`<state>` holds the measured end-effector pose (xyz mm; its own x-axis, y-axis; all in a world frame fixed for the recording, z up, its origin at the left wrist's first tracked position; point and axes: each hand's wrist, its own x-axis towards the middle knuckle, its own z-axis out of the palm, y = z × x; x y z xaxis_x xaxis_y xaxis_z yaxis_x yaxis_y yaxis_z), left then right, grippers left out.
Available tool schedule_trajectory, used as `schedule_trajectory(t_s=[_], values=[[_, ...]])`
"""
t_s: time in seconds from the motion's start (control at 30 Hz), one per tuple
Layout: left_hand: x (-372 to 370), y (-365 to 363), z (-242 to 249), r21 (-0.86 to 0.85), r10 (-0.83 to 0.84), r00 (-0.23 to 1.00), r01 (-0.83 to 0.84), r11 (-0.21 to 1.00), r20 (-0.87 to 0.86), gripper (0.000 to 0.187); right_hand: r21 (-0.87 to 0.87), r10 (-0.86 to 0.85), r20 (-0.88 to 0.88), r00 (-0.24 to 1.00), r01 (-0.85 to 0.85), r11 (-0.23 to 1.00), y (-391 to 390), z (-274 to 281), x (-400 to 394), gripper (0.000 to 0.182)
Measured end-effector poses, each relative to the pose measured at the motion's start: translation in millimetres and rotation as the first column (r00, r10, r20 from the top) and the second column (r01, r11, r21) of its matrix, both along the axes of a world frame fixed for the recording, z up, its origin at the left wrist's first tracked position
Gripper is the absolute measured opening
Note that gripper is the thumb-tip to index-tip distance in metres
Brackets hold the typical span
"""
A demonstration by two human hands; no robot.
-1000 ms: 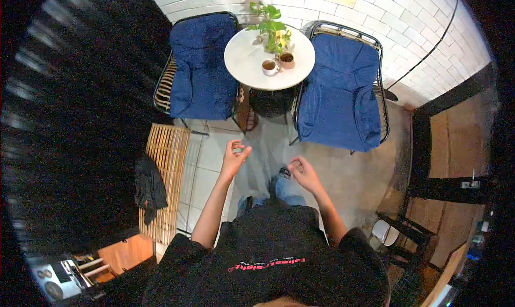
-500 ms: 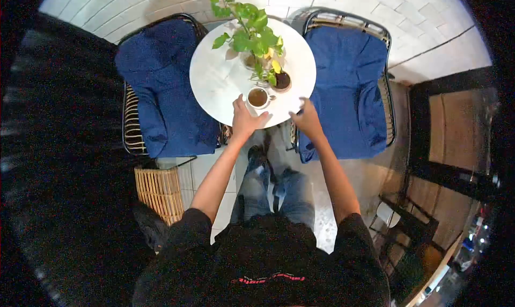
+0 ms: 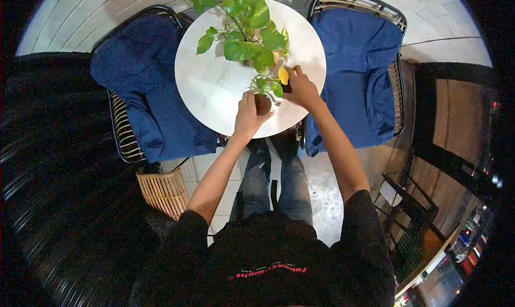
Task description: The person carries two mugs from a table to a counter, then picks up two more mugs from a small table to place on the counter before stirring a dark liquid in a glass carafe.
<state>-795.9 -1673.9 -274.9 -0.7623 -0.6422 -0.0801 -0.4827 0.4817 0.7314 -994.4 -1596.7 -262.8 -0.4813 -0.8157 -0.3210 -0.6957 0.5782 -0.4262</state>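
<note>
Left hand point(image 3: 248, 114) wraps its fingers around the coffee cup point(image 3: 262, 102) at the near edge of the round white table point(image 3: 206, 87). Right hand point(image 3: 300, 88) closes on a second, darker cup point(image 3: 286, 85) just beyond, under the pothos plant point(image 3: 244, 31). Red lettering on the person's black shirt point(image 3: 268, 272) is unreadable.

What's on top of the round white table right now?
On the round white table stands a leafy green plant. The left hand wraps a cup of dark liquid, and the right hand covers a second cup, mostly hidden. The plant's pot is behind leaves.
</note>
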Motion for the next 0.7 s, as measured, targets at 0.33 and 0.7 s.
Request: schedule_trajectory(t_s=[0.33,0.7], values=[[1.7,-39.8,-11.0,0.002,-0.375,0.927,0.375,0.927,0.004,0.076,0.112,0.274,-0.134,0.952,-0.26,0.959,-5.8,8.1,-8.9,0.06],[2.1,-30.2,40.7,-0.25,-0.265,0.963,0.268,0.93,0.046,0.07,0.099,0.532,-0.257,0.807,-0.525,0.845,7.0,15.8,-24.1,0.058]])
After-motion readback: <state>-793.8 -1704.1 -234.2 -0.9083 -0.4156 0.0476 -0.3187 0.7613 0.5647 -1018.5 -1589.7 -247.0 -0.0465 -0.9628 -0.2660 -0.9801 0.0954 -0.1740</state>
